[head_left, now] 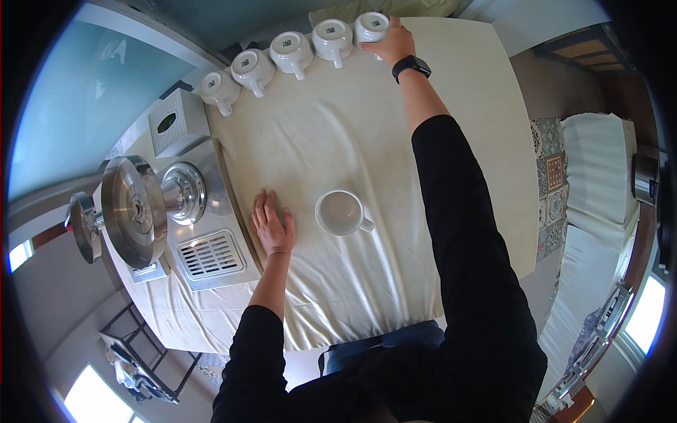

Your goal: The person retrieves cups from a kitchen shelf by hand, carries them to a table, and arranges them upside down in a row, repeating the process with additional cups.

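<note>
At the table's far edge, my right hand [392,44] has its fingers around a white mug [371,25] that stands upside down at the right end of a row. Beside it in the row is another upturned white mug [331,38], its handle pointing toward me. My left hand [273,224] lies flat on the cloth with fingers stretched out, close to the edge of the metal machine. Between my arms an upright white mug [340,213] stands on the cloth, its inside visible and its handle turned to the lower right. Nothing touches this mug.
A sealing-type metal machine with a big round disc [134,202] and a slotted drip tray [210,254] stands on the left. Behind it sits a white tissue box [176,123]. Wrinkled cream cloth [317,141] covers the table. A glass panel rises at the far left.
</note>
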Available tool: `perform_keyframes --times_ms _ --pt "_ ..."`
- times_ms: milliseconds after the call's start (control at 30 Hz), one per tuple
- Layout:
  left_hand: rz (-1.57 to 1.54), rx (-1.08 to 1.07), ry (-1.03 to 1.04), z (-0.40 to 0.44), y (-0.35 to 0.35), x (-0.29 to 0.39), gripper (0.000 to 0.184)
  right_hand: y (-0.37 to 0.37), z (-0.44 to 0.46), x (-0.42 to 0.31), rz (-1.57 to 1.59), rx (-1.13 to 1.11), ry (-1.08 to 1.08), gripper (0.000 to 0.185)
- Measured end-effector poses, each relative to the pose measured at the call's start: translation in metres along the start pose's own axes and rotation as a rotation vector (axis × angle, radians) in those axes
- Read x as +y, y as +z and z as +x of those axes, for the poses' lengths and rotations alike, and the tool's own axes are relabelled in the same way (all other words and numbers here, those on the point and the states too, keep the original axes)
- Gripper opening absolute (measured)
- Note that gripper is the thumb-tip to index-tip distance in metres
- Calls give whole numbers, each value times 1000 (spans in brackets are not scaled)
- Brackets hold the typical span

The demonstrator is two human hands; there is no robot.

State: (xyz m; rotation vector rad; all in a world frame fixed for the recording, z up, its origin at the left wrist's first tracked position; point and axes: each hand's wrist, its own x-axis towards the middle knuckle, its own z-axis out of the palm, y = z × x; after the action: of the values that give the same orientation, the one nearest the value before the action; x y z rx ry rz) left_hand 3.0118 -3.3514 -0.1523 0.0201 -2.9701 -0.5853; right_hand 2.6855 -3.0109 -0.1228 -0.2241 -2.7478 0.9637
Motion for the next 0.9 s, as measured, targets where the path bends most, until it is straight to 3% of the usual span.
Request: perform_keyframes --times_ms 467,567,667,700,900 --pt "12 7 -2 0 1 1 50 9 0 12 -39 -6 -50 96" --pt "-3 20 8 0 1 0 50 2 -23 7 4 84 -80 94" --pt "-11 27 5 0 0 1 50 -17 -59 -11 -204 130 -177 88" --pt "-6 30 7 0 1 1 50 -23 -73 -18 -169 156 -217 71" --pt "20 34 10 1 1 1 50 -43 -149 -60 84 -202 -462 41"
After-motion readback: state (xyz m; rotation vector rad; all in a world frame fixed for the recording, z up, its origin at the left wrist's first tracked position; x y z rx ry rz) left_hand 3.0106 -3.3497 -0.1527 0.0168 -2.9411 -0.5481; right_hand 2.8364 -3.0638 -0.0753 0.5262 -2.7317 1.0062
